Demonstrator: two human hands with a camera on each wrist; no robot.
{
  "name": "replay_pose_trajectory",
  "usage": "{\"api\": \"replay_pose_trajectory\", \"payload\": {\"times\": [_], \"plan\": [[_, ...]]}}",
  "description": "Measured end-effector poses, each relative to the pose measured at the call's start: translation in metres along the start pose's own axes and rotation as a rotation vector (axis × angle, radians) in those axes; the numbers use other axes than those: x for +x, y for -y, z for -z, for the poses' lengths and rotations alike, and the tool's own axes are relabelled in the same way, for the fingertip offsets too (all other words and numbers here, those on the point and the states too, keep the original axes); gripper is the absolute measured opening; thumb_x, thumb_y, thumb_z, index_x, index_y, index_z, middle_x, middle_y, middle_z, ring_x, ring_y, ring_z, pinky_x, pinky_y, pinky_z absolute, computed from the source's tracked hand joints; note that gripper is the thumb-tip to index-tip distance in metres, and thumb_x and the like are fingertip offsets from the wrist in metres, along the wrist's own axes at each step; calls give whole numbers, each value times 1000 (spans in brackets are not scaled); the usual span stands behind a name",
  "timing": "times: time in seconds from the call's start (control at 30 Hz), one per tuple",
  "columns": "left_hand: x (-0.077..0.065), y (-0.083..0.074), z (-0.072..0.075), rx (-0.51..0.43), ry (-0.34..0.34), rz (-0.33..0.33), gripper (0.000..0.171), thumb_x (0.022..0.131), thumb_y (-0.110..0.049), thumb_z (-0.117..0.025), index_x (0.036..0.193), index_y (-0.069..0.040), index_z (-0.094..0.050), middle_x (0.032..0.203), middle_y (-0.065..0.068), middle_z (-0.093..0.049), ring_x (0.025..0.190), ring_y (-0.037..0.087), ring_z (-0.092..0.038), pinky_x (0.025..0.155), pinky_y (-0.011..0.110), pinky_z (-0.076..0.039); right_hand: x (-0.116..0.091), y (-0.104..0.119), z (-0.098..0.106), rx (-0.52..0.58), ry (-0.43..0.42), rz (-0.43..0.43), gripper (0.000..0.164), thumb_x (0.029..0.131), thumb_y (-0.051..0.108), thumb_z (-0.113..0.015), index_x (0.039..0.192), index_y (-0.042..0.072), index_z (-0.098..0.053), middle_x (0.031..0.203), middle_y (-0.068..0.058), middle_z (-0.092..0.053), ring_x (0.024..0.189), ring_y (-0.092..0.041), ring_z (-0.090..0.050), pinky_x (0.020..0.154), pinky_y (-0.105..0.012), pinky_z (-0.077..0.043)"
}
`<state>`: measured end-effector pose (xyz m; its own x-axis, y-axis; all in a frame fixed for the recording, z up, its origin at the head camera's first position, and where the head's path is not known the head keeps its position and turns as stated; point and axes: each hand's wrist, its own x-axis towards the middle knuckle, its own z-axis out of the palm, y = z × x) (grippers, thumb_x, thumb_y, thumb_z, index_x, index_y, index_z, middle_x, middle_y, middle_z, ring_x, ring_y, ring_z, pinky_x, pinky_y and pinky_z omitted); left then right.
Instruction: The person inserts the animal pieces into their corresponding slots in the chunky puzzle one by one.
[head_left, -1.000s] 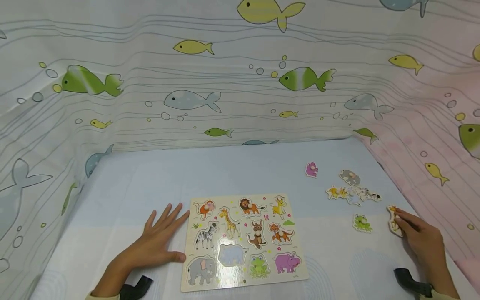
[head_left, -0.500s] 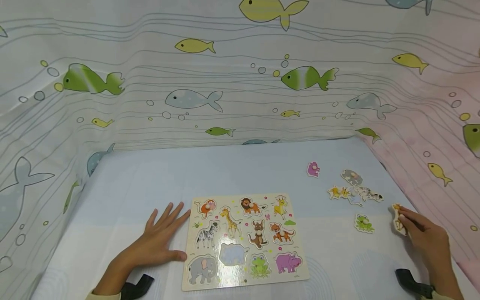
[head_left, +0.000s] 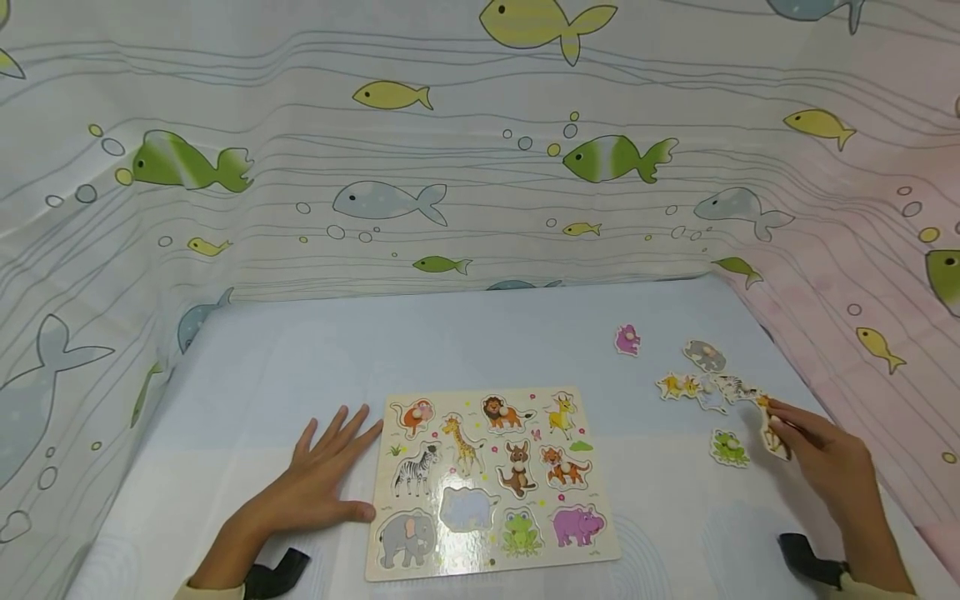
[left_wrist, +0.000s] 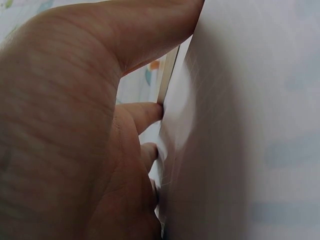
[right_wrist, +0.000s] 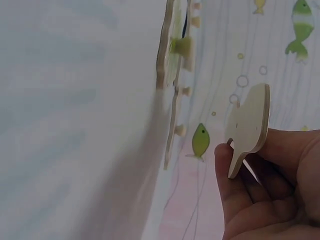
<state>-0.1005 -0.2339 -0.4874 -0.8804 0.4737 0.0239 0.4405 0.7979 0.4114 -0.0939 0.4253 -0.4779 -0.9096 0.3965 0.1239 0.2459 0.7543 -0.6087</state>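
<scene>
In the head view my right hand pinches a giraffe puzzle piece between thumb and fingers, raised off the table. The right wrist view shows the piece's bare wooden back. My left hand lies with fingers spread on the cloth, thumb and a fingertip touching the left edge of the animal puzzle board. A frog piece lies just left of the giraffe. Behind it are a zebra piece, a pale blue piece and a yellow-orange piece, close together.
An elephant piece and a purple hippo piece lie farther back. The light blue cloth covers the table. A fish-patterned curtain stands behind and along both sides. Black straps with a curved part sit on the wrists.
My right hand has moved left with the giraffe piece, bringing it nearer the frog and zebra pieces. The left hand and the board stay where they were.
</scene>
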Motion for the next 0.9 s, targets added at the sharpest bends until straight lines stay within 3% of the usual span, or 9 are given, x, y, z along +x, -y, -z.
{"api": "replay_pose_trajectory", "payload": {"times": [0.2, 0.37, 0.5, 0.57, 0.73, 0.9], "plan": [[1, -1, 1, -3, 5, 9, 111, 68, -68, -76, 157, -20, -33, 165, 19, -23, 151, 51, -14, 114, 70, -4, -3, 27, 3, 43, 47, 151, 40, 99, 28, -64, 134, 8, -64, 135, -17, -64, 97, 32, -41, 71, 2, -45], [3, -3, 3, -5, 14, 11, 111, 67, -68, -77, 157, -19, -33, 165, 18, -23, 151, 51, -14, 114, 70, -4, -5, 48, 0, 132, 94, 223, 38, 98, 25, -65, 133, 9, -65, 133, 1, -67, 103, 27, -48, 76, 0, -47], [4, -4, 5, -14, 17, 10, 111, 67, -68, -76, 157, -18, -34, 165, 18, -23, 151, 51, -14, 115, 69, -3, -5, 66, -8, 188, 144, 330, 32, 97, 19, -67, 128, 10, -69, 127, 15, -67, 106, 22, -56, 79, -2, -48], [4, -4, 5, -18, 18, 11, 111, 67, -69, -76, 156, -17, -35, 165, 19, -23, 151, 51, -14, 115, 70, -3, -5, 76, -14, 207, 166, 391, 29, 96, 15, -69, 124, 11, -71, 125, 12, -69, 105, 20, -57, 79, -2, -49], [2, -5, 5, -21, 11, 6, 111, 67, -67, -77, 156, -17, -35, 165, 20, -24, 150, 52, -14, 114, 70, -4, -4, 99, -32, 234, 196, 527, 27, 91, 5, -71, 118, 9, -74, 123, -11, -72, 107, 19, -58, 81, -3, -49], [0, -5, 4, -22, 16, 22, 111, 67, -68, -77, 156, -17, -35, 165, 20, -24, 150, 52, -14, 114, 71, -4, -4, 120, -48, 224, 226, 601, 26, 92, 7, -71, 117, 12, -75, 124, -7, -72, 111, 18, -57, 82, -2, -48]]}}
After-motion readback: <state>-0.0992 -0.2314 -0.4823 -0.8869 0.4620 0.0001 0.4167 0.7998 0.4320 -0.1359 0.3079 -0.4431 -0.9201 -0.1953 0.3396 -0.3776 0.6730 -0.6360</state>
